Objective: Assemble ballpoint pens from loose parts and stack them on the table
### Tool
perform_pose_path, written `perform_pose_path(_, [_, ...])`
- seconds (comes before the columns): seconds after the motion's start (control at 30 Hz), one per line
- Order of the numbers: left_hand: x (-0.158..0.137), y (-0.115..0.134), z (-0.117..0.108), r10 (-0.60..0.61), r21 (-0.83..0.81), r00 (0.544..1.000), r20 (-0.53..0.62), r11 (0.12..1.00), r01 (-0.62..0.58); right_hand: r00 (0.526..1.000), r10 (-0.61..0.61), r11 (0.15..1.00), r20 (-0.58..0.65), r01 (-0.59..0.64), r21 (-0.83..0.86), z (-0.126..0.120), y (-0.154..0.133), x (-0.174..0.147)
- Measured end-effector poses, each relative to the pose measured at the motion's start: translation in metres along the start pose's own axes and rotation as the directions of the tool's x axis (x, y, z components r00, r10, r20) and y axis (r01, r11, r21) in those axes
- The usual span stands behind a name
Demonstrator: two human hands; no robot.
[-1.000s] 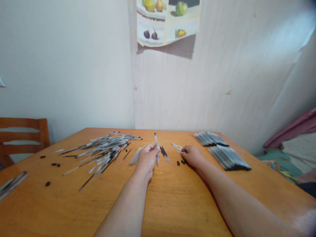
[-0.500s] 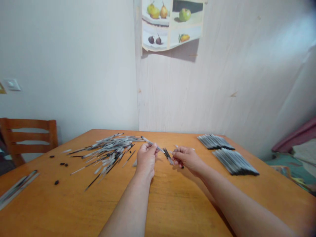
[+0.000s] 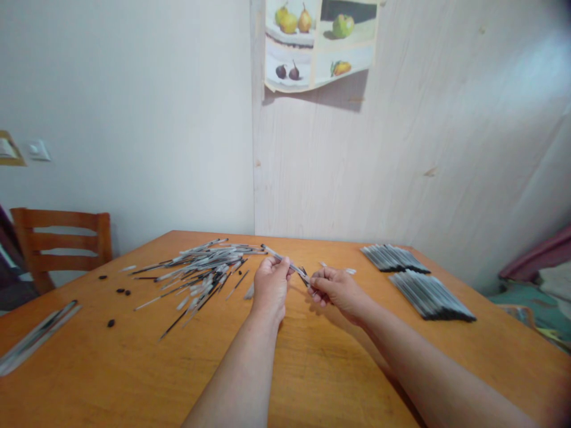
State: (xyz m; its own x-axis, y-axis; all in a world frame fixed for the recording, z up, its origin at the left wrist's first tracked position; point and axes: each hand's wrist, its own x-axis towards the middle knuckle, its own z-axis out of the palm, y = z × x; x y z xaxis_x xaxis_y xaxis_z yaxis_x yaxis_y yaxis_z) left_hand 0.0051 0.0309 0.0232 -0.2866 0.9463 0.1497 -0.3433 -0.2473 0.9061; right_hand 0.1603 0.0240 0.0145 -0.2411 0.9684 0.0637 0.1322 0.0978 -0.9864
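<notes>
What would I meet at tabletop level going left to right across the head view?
Long slim items, nearest small black piece, scattered pile of pen parts, left hand, right hand, nearer row of black-ended pens.

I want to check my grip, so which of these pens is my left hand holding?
The pen slanting through your left hand toward your right hand, black end away from you; the stacked pens lie on the table.

Premises appear domestic: wooden table [image 3: 312,368], slatted chair [image 3: 62,242] at left, fruit poster [image 3: 319,44] on far wall, heaped fabrics [image 3: 542,252] (exact kind indeterminable) at right.
</notes>
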Motion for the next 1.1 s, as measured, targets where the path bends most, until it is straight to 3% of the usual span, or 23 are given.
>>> perform_pose_path(0.37, [-0.004,-0.003,0.003,-0.038,0.014,0.998,0.051,0.999,0.037,1.000,-0.028,0.994,-0.010,0.029,0.102,0.004,-0.003,-0.001])
perform_pose_path(0.77, [-0.005,-0.010,0.005,-0.029,-0.011,0.998,0.057,1.000,0.030,0.992,-0.116,0.993,-0.057,0.117,0.016,0.006,-0.004,-0.001])
perform_pose_path(1.1, [-0.007,-0.009,0.005,-0.034,-0.009,0.997,0.074,0.999,0.035,0.988,-0.154,0.985,-0.028,0.151,-0.085,0.003,-0.008,-0.004])
